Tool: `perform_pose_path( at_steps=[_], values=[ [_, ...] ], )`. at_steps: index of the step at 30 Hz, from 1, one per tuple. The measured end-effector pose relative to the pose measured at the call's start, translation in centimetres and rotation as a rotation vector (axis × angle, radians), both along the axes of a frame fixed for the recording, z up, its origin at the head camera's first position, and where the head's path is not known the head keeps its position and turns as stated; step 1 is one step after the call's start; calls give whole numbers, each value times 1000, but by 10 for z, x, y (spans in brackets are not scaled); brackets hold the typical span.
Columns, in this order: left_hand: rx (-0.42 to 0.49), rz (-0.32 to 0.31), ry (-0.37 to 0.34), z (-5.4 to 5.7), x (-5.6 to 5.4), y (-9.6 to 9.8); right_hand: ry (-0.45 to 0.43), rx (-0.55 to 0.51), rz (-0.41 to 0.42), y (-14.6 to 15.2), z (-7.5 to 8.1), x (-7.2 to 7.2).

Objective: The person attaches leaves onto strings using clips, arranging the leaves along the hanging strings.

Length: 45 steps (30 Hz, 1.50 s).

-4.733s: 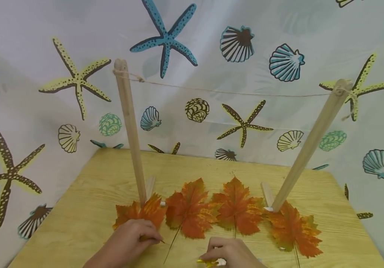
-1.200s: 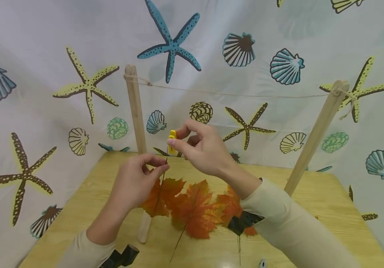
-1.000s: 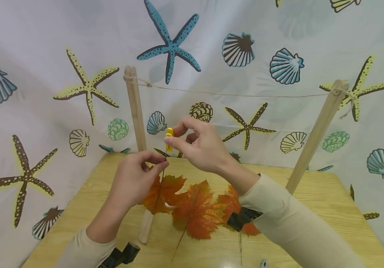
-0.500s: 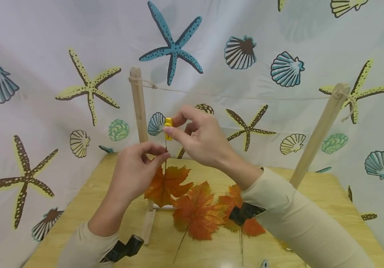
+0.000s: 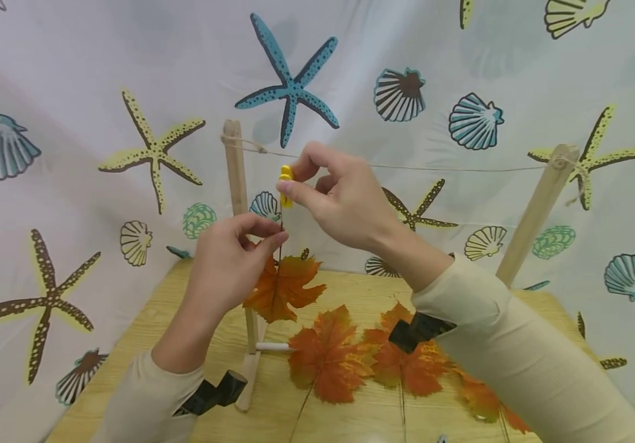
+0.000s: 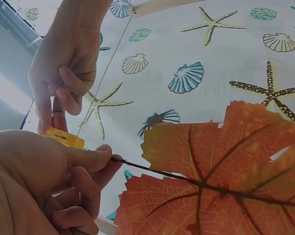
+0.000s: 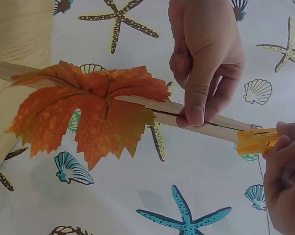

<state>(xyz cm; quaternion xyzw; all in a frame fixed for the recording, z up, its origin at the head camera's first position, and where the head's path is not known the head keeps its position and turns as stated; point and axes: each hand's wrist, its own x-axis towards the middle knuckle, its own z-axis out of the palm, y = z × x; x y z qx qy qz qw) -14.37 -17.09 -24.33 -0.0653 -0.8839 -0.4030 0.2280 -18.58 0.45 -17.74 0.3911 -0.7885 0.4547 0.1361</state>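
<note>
An orange artificial maple leaf (image 5: 284, 286) hangs in the air, its stem pinched between thumb and index finger of my left hand (image 5: 223, 261). Just above, my right hand (image 5: 351, 203) pinches a yellow clothespin (image 5: 286, 191). In the right wrist view the upper end of the stem reaches the tip of the clothespin (image 7: 255, 142); whether it is clamped inside I cannot tell. Both hands are in front of the left wooden post (image 5: 235, 166). A thin twine line (image 5: 450, 169) runs behind my right hand, slightly above the clothespin in the head view.
More maple leaves (image 5: 328, 357) lie on the wooden table (image 5: 184, 320), stems toward me. The right post (image 5: 539, 209) holds the twine's other end. A white rod (image 5: 273, 346) lies at the left post's foot. Behind hangs a cloth (image 5: 339, 37) printed with sea creatures.
The leftmost leaf has left the table and risen with both hands toward the twine. The yellow clothespin, low at the front at first, now sits at the stem's end. The view has shifted slightly.
</note>
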Motion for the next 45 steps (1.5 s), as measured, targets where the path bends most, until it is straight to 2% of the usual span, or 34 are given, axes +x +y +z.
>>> perform_pose_path(
  at_steps=[6,10,18,25,33,36,45],
  values=[
    [-17,6,10,14,0,-1,1,-2,-14,-3,10,3],
    [-15,8,-4,19,-1,-1,-22,-5,-12,-4,15,1],
    [21,7,-4,22,-8,-2,-35,-16,-2,-6,25,-9],
    [29,-3,-15,23,-11,-4,-33,-19,-20,-10,30,-9],
    [76,-4,32,21,-13,-4,-55,-13,-30,-12,30,-7],
    [107,15,59,22,-13,-5,-54,-20,-25,-15,31,-6],
    [147,41,79,30,-18,-5,-8,-24,-29,-16,34,-6]
  ],
)
